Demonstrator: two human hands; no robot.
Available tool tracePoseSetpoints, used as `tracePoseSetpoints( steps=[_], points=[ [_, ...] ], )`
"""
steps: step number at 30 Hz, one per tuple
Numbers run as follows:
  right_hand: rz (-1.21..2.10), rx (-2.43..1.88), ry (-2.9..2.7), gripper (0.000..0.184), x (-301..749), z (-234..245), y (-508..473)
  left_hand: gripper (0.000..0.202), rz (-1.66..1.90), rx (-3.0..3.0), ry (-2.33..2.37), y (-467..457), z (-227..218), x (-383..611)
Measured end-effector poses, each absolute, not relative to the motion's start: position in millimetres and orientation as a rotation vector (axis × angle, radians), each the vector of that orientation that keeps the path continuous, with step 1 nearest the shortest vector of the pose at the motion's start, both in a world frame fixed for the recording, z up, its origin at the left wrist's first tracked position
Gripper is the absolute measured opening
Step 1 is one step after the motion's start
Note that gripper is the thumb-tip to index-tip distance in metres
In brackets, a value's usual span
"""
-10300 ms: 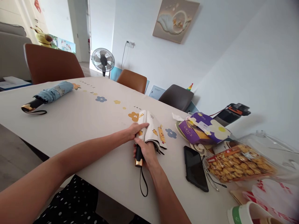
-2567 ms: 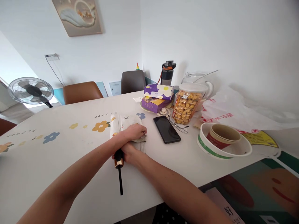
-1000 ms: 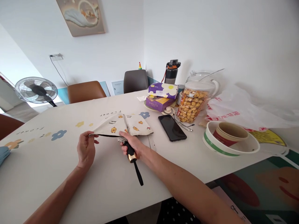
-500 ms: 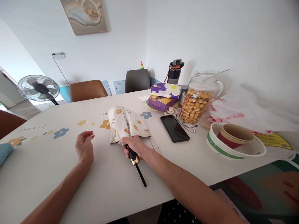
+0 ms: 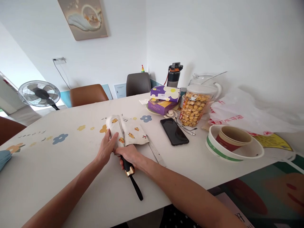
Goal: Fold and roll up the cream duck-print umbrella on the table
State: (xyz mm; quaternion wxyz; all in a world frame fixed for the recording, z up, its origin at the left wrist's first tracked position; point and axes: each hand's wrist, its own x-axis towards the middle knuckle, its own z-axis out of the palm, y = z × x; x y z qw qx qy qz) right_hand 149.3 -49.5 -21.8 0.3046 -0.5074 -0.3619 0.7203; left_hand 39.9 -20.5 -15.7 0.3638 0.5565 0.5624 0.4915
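- White walls (image 5: pixel 190 34) meeting in a corner, a picture (image 5: pixel 83 19) on one
- Brown chair (image 5: pixel 89 94) and dark grey chair (image 5: pixel 138 84) beyond the flower-printed bench (image 5: pixel 61 171)
- Fan (image 5: pixel 40 93) at left; greyish floor (image 5: pixel 30 116) behind, brightly lit

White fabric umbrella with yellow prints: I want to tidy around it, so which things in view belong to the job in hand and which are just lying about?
In the job:
white fabric umbrella with yellow prints
left hand, on its fabric
right hand, gripping it

Lying about:
black rectangular phone
clear cylindrical snack jar
purple rectangular box
green-banded white bowl
black bottle, orange trim
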Motion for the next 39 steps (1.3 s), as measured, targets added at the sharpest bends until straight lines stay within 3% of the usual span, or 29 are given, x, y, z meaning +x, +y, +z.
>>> tracePoseSetpoints(
  steps=[6,12,19,32,36,39],
  points=[
    [1.976,-1.225,-0.95,0.012,149,-29,-50,0.031,1.169,0.921,1.285,-3,-6,46],
    [2.058,-0.987,-1.08,0.017,154,-28,-53,0.042,1.128,0.812,1.128,-3,-8,39],
    [2.084,-0.964,-1.025,0.037,154,-18,-60,0.042,1.133,0.833,1.082,-5,-3,40],
    [2.127,-0.955,-0.579,0.016,153,-25,-43,0.034,0.956,0.998,1.34,14,-28,29],
    [2.019,-1.111,-0.698,0.018,149,-26,-47,0.033,0.994,0.909,1.258,13,-24,35],
    [1.955,-1.141,-0.883,0.031,147,-27,-52,0.037,0.972,0.773,1.229,12,-23,36]
  ],
)
